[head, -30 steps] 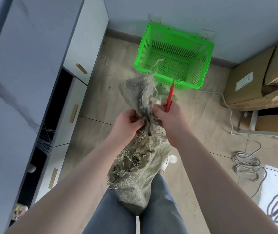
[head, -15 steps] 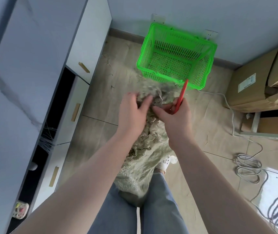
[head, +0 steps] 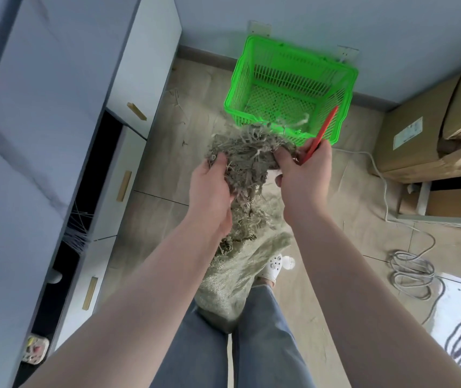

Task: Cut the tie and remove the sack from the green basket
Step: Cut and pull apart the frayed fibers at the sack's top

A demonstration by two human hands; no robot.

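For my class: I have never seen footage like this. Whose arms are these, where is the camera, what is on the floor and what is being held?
There is no machine here. A person wears a camera on the head, so you look down along their own arms. The left hand and the right hand both grip the frayed top of a greyish woven sack, which hangs down between the legs. The right hand also holds a red tool, probably the cutter. On the floor ahead stands the green basket, with nothing visible inside. To the right lie cardboard boxes and a coiled cable; to the left are cabinets.
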